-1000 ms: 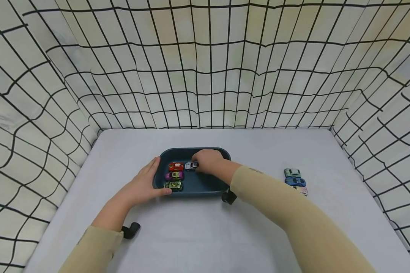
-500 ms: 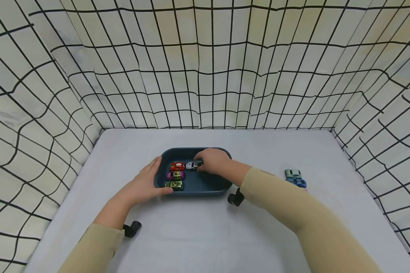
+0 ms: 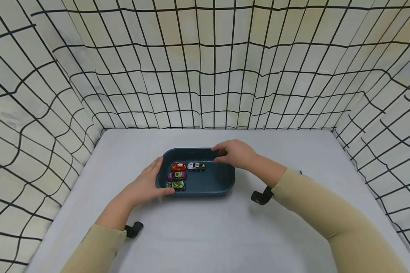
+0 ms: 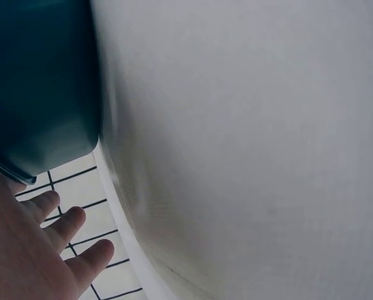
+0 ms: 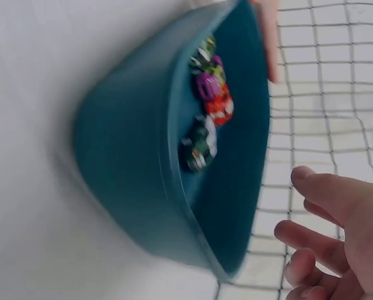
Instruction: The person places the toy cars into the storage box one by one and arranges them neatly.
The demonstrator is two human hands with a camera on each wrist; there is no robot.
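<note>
In the head view a dark blue-green bin (image 3: 210, 194) holds a red car (image 3: 178, 167), a purple car (image 3: 177, 176), a green car (image 3: 176, 185) and, beside the red one, a white-and-black car (image 3: 196, 167). My left hand (image 3: 141, 186) rests on the bin's left end, thumb over the near rim, fingers straight along the side. Over the bin's far right corner is my right hand (image 3: 237, 153), fingers apart and loosely bent, holding nothing. The right wrist view shows that hand (image 5: 343, 234) beside the bin (image 5: 130, 137), clear of its rim.
A white table (image 3: 198, 235) lies under the bin, with a black-lined net (image 3: 218, 76) rising behind it and at both sides. A small bit of a car (image 3: 298, 172) shows past my right sleeve (image 3: 314, 197), which hides the rest there.
My right hand has let go of the white-and-black car and moved up and right to the bin's far right corner. The car stays beside the red one. My left hand keeps its place on the bin.
</note>
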